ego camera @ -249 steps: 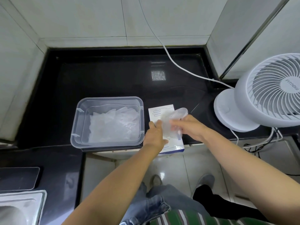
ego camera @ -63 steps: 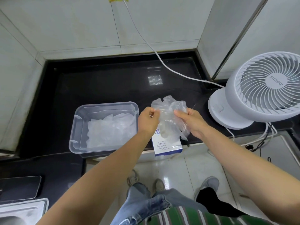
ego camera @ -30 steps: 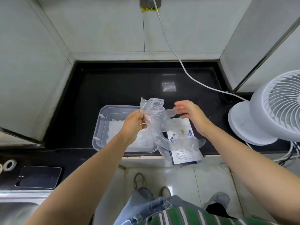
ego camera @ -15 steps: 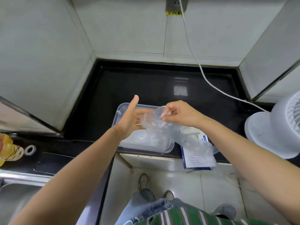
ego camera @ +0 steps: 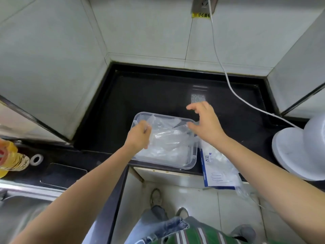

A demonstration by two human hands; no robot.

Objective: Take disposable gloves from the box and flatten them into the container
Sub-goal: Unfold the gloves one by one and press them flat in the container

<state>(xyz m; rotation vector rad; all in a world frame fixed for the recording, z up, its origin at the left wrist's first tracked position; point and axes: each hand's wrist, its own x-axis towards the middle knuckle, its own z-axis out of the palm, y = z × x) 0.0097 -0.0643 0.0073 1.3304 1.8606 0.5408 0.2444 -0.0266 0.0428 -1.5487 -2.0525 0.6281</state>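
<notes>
Lowering the crumpled clear plastic glove point(ego camera: 168, 138) into the clear rectangular plastic container point(ego camera: 193, 155) between my hands, I keep my left hand point(ego camera: 139, 137) pinching it; my right hand point(ego camera: 205, 125) has just released, fingers spread above. Flattening likely comes next.

The container point(ego camera: 191, 163) sits at the near edge of the counter point(ego camera: 158, 95) with gloves point(ego camera: 167, 143) in it, the glove box point(ego camera: 216, 171) just to its right and the fan point(ego camera: 295, 152) farther right. A sink point(ego camera: 22, 208) lies at the near left, a bottle point(ego camera: 10, 157) just behind it.
</notes>
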